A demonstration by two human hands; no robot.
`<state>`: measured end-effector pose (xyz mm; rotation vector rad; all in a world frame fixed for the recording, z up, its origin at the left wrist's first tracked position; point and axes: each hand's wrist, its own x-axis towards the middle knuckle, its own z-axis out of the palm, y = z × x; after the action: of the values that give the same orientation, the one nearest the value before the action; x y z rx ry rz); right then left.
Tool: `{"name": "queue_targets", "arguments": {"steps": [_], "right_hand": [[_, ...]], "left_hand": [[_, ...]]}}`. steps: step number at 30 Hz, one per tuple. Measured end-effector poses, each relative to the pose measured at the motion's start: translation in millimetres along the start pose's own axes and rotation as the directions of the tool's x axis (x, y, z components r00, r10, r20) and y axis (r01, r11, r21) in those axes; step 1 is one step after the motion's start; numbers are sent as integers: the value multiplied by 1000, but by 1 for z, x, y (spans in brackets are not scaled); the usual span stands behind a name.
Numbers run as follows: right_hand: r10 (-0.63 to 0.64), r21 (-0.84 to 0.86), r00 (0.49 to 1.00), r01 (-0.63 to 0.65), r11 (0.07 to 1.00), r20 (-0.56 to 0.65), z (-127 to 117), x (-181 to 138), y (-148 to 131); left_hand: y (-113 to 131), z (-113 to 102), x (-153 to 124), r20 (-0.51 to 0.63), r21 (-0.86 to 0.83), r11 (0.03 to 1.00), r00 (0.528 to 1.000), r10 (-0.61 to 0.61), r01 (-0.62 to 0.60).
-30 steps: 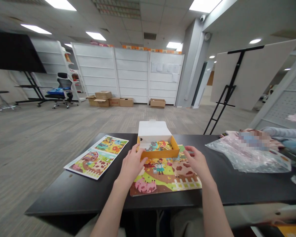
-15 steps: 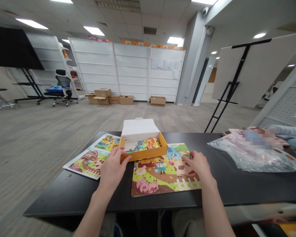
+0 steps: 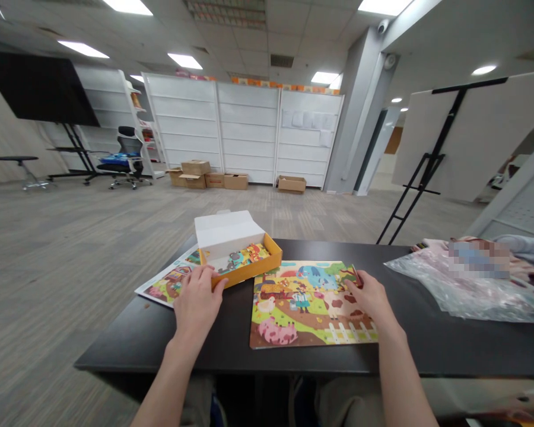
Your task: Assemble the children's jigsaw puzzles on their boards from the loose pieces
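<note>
A yellow cardboard box (image 3: 244, 274) with its white lid folded back holds colourful puzzle pieces (image 3: 249, 256). My left hand (image 3: 199, 299) grips its front left corner, thumb on the front wall and fingers at the side. To the right lies a farm-scene jigsaw puzzle (image 3: 302, 317) picturing a pig, a cow, an elephant and a white fence. Closed at its upper right corner is my right hand (image 3: 374, 299), thumb and fingers on the edge. Whether a loose piece is pinched there I cannot tell. A printed picture sheet (image 3: 167, 284) lies partly under the box.
The black table (image 3: 129, 344) bears a clear plastic bag (image 3: 463, 296) with pinkish cloth at the right. Beyond it stand an easel-like stand (image 3: 427, 166) with a white board, cardboard boxes (image 3: 196, 172), an office chair (image 3: 127, 154) and white shelving (image 3: 244, 130).
My left hand has shifted the box left, off the puzzle's upper left part and further over the printed sheet. My right hand stays at the puzzle's right corner. The camera view has turned slightly left.
</note>
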<state>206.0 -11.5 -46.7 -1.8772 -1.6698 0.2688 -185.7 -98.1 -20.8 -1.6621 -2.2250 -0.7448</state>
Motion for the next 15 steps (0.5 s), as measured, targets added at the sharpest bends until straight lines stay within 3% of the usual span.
{"name": "queue_targets", "arguments": {"steps": [4,7,9,12,15], "right_hand": [[20,70,983,-7,997,-183,-9,-3,-5],[84,237,958,-17,971,-276,-13,-4,-18],[55,388,973,38,921,-225,-12,-5,-34],[-96,567,989,145,811,-115,-3,-10,-66],[-207,625,978,166,763,-6,13,-16,-101]], "left_hand": [[-4,2,-3,36,-30,1000,999,-1,2],[-4,5,-6,36,-67,997,999,32,-29],[-1,7,-7,25,-91,993,997,74,-72],[7,7,-8,9,-127,983,991,135,-133],[18,6,-8,4,-172,970,984,178,-175]]}}
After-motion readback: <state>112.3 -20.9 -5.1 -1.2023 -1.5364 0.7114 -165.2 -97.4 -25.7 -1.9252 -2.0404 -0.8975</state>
